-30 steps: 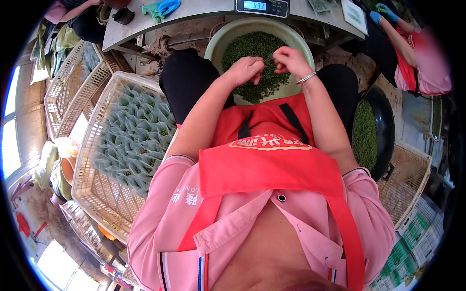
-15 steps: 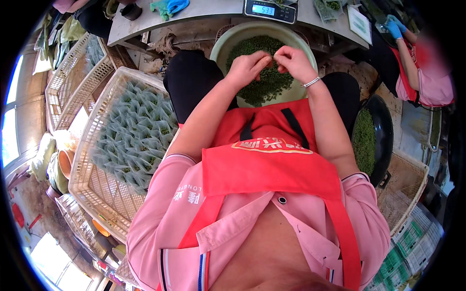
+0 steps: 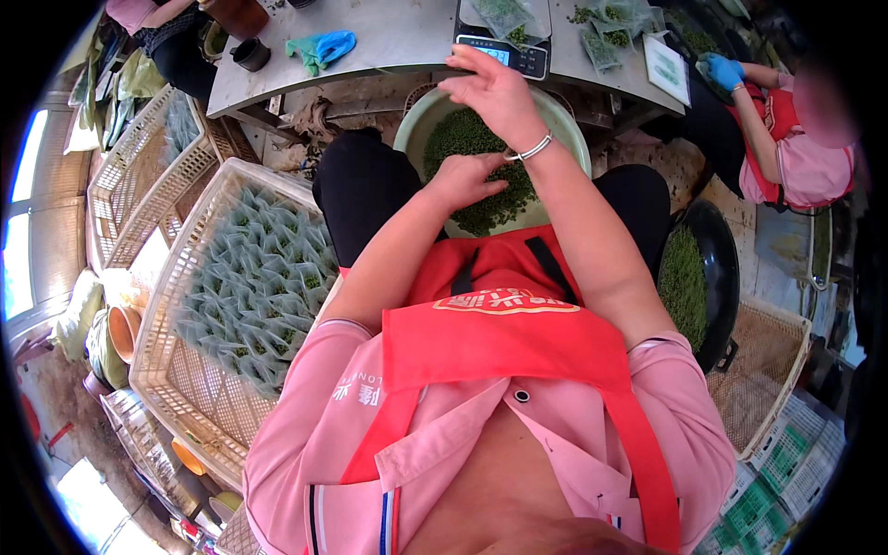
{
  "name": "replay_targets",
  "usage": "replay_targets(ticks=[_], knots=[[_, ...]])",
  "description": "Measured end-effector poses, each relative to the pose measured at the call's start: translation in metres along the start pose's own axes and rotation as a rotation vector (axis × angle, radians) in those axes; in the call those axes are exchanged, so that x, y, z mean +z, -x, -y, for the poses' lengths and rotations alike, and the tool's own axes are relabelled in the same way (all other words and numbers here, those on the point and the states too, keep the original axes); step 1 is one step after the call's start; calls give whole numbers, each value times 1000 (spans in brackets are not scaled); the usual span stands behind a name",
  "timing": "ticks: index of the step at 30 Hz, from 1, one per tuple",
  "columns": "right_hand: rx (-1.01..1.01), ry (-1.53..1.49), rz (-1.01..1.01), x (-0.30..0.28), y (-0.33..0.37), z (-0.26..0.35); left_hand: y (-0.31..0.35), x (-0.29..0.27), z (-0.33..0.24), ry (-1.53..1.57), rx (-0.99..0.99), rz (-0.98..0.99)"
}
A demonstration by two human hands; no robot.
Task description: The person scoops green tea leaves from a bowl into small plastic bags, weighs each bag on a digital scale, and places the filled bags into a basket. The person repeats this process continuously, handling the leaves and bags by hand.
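Observation:
A pale green basin point(image 3: 581, 139) of small green peppercorn-like berries point(image 3: 460, 135) stands between my knees, under the table edge. My left hand point(image 3: 467, 181) hovers over the berries, fingers apart and pointing right, with nothing visible in them. Beyond the basin's far rim, my right hand point(image 3: 495, 92) reaches up by the digital scale point(image 3: 504, 55); its fingers are stretched and spread, and I see nothing held. A clear bag of berries point(image 3: 504, 17) lies on the scale's plate, just beyond my right fingers. A silver bangle circles my right wrist.
On my left is a cream crate point(image 3: 176, 388) of upright filled bags point(image 3: 264, 277). A black wok-shaped pan point(image 3: 726, 277) of berries stands on my right. The table point(image 3: 388, 46) holds a blue-green cloth point(image 3: 321, 49) and more bags point(image 3: 601, 46). A gloved co-worker point(image 3: 786, 139) sits at the right.
My hands were together over the basin; now my right hand has moved up toward the scale. My left hand stays over the berries, a little lower. The view has shifted, showing more of the table.

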State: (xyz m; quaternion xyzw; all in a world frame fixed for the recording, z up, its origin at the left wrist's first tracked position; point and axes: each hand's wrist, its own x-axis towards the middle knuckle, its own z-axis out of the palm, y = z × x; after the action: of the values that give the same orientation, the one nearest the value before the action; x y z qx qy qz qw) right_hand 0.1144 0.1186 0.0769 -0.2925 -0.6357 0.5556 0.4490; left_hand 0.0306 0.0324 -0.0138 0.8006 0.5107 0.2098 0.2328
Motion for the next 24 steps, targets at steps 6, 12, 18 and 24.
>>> replay_targets(ticks=[6, 12, 18, 24], knots=[[512, -248, -518, -73, -24, -47, 6, -19, 2, 45, -149, 30], [537, -287, -382, -83, -61, -60, -6, -11, 5, 58, -53, -11], [482, -500, -292, -85, -13, -66, 1, -11, 16, -67, -74, -13], [584, 137, -128, -95, 49, -74, -1, -19, 11, -1, -46, -210]])
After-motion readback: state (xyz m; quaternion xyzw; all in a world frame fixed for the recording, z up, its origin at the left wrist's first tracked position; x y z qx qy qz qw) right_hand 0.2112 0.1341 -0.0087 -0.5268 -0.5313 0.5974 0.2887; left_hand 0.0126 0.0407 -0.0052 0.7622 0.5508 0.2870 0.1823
